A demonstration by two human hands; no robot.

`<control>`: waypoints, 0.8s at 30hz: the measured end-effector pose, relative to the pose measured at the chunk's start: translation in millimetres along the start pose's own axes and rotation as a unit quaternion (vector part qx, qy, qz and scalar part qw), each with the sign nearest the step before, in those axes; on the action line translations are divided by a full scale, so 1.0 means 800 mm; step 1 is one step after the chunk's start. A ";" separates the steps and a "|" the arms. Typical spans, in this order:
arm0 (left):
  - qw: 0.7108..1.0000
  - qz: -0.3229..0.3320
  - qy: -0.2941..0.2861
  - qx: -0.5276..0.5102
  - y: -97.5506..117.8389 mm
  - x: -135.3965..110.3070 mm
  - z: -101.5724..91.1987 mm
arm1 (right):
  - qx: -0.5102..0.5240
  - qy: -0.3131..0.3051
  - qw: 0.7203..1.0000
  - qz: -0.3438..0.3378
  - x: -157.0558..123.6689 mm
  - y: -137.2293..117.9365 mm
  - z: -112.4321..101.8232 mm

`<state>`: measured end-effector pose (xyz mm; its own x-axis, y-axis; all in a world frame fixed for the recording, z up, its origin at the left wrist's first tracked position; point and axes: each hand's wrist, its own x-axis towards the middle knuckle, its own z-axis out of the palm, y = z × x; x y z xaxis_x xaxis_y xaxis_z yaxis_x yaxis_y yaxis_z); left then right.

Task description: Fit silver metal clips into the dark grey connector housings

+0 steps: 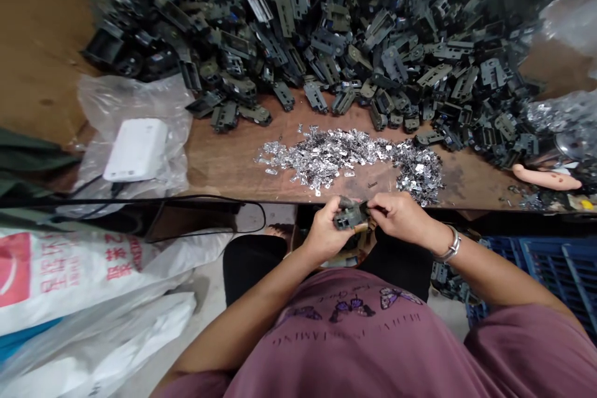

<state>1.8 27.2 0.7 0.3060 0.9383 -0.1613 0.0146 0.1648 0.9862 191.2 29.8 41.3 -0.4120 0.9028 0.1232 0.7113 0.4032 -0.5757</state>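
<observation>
My left hand [325, 230] is closed around a dark grey-green plastic housing [347, 216], held just in front of the table edge above my lap. At the housing's right end, my right hand [396, 216] pinches with thumb and forefinger; whatever sits between those fingertips is too small or hidden to make out. Right behind the hands, a pile of small shiny metal pieces [321, 158] is spread on the brown tabletop [219, 165]. Farther back lies a large heap of similar dark plastic housings [326, 43].
A white box-shaped device [137, 149] with a black cable rests on clear plastic at the left. White printed sacks [93, 267] lie below it. Blue crates [550, 267] stand low on the right. A flesh-coloured piece [546, 178] lies near the table's right end.
</observation>
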 end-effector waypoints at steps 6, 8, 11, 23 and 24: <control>1.000 0.003 -0.020 -0.019 -0.002 -0.011 -0.014 | 0.046 -0.015 0.996 -0.078 -0.008 0.002 -0.010; 1.000 -0.001 -0.012 -0.022 -0.003 -0.013 -0.020 | 0.027 0.018 0.993 -0.117 -0.013 0.000 -0.006; 1.000 -0.011 -0.007 -0.009 -0.002 -0.017 -0.025 | -0.006 0.044 0.984 -0.173 -0.017 -0.005 0.010; 0.999 -0.020 -0.015 0.032 -0.011 -0.029 -0.032 | -0.010 0.058 0.984 -0.170 -0.023 -0.005 0.049; 0.999 -0.021 -0.012 0.032 -0.013 -0.030 -0.032 | -0.005 0.058 0.985 -0.165 -0.023 -0.005 0.051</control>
<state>-30.5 10.8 -6.2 0.3260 0.9233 -0.2029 0.0896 0.1835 0.9789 172.6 5.3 8.6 -0.5546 0.7330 0.3939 0.5558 0.6786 -0.4803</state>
